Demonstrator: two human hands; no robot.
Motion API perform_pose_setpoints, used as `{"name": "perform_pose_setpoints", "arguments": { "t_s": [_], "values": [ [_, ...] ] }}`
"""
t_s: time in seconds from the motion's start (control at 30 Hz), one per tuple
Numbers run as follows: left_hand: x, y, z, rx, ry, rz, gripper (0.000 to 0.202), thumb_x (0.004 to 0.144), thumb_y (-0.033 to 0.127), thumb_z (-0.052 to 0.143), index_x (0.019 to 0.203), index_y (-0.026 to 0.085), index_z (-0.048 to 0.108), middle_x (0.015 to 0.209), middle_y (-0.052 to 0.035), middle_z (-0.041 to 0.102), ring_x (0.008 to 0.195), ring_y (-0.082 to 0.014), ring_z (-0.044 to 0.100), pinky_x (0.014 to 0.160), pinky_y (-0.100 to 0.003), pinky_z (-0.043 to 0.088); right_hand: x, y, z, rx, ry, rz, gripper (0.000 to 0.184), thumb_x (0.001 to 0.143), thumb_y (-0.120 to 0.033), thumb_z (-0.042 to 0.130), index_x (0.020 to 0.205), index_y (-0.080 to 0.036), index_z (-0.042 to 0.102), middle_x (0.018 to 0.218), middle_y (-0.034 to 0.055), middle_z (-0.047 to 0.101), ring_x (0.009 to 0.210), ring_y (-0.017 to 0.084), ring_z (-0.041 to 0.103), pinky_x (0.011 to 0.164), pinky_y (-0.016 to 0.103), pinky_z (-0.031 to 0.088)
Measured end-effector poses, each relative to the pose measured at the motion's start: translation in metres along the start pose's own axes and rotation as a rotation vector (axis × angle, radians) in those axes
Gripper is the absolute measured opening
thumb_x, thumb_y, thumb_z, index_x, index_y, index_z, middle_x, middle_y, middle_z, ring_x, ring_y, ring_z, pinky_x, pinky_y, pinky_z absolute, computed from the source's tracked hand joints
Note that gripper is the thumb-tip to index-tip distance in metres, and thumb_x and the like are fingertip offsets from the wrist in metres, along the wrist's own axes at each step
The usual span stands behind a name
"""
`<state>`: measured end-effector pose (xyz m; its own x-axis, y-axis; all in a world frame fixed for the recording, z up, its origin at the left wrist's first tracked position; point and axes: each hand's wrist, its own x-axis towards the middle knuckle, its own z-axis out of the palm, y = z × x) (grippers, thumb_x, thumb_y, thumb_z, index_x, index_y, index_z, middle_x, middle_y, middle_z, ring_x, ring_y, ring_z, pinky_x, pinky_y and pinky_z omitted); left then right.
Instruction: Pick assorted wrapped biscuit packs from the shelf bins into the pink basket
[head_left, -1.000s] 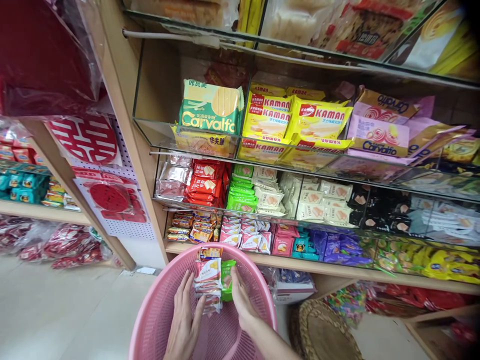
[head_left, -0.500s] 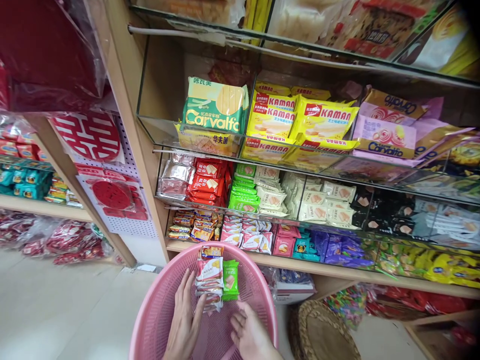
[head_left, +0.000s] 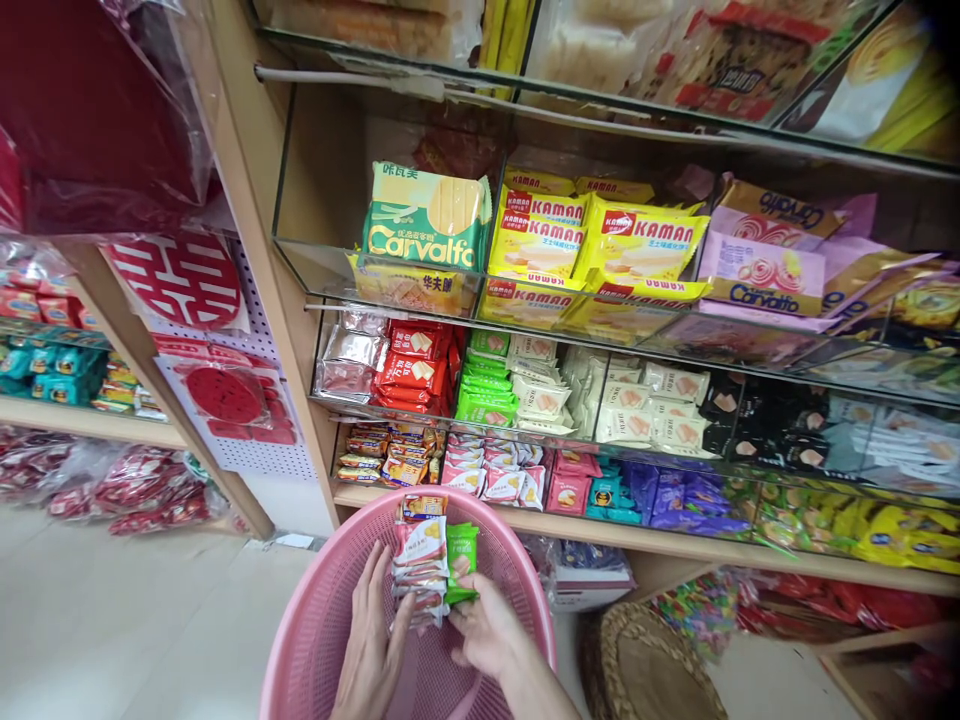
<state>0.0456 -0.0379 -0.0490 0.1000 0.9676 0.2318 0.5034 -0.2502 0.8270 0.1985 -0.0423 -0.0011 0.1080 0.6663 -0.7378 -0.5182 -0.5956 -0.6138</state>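
left hand [head_left: 373, 640]: grip wide, palm laid flat on stack of red-and-white snack packets [head_left: 420, 562] so it's kept upright | right hand [head_left: 491, 630]: grip pinched on small green snack packet [head_left: 460, 553], tucked beside that stack | all kept inside round pink plastic mesh basket [head_left: 315, 620]

1. The basket [head_left: 315, 620] is showing plain pink, pierced in a fine mesh pattern.
2. The small packet [head_left: 460, 555] is showing bright green.
3. The stacked packets [head_left: 420, 560] are showing white with red and orange.
4. The shelf packs [head_left: 637, 240] are showing yellow with red labels.
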Motion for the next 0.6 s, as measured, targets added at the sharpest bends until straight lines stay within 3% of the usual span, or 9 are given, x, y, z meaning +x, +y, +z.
{"name": "perform_pose_setpoints", "arguments": {
  "t_s": [0.1, 0.4, 0.6],
  "values": [
    [0.001, 0.000, 0.001, 0.006, -0.003, -0.003, 0.058, 0.089, 0.034, 0.041, 0.142, 0.026, 0.018, 0.149, -0.0092, 0.025, 0.138, -0.0249, 0.021, 0.110, -0.052, 0.025, 0.001, -0.002, 0.001, 0.016, 0.002, 0.133, 0.027, 0.078, -0.036, 0.039, 0.067, -0.020, 0.058, 0.066, 0.0050, 0.061, 0.071, 0.021, 0.059, 0.087, 0.047, 0.034],
    [0.001, -0.001, 0.000, 0.021, -0.012, 0.001, 0.059, 0.089, 0.035, 0.040, 0.142, 0.026, 0.017, 0.150, -0.0084, 0.023, 0.138, -0.0244, 0.019, 0.111, -0.052, 0.025, 0.011, -0.012, 0.005, 0.074, -0.043, 0.186, 0.031, 0.082, -0.037, 0.034, 0.061, -0.020, 0.050, 0.052, 0.0012, 0.053, 0.056, 0.020, 0.052, 0.081, 0.044, 0.032],
    [0.000, -0.002, 0.001, 0.025, -0.022, 0.014, 0.059, 0.090, 0.035, 0.039, 0.142, 0.027, 0.014, 0.150, -0.0081, 0.021, 0.138, -0.0233, 0.018, 0.110, -0.050, 0.026, 0.008, -0.018, 0.008, -0.037, -0.117, 0.182, 0.040, 0.081, -0.047, 0.031, 0.071, -0.018, 0.057, 0.064, 0.0074, 0.061, 0.065, 0.023, 0.054, 0.077, 0.042, 0.034]
  ]
}}
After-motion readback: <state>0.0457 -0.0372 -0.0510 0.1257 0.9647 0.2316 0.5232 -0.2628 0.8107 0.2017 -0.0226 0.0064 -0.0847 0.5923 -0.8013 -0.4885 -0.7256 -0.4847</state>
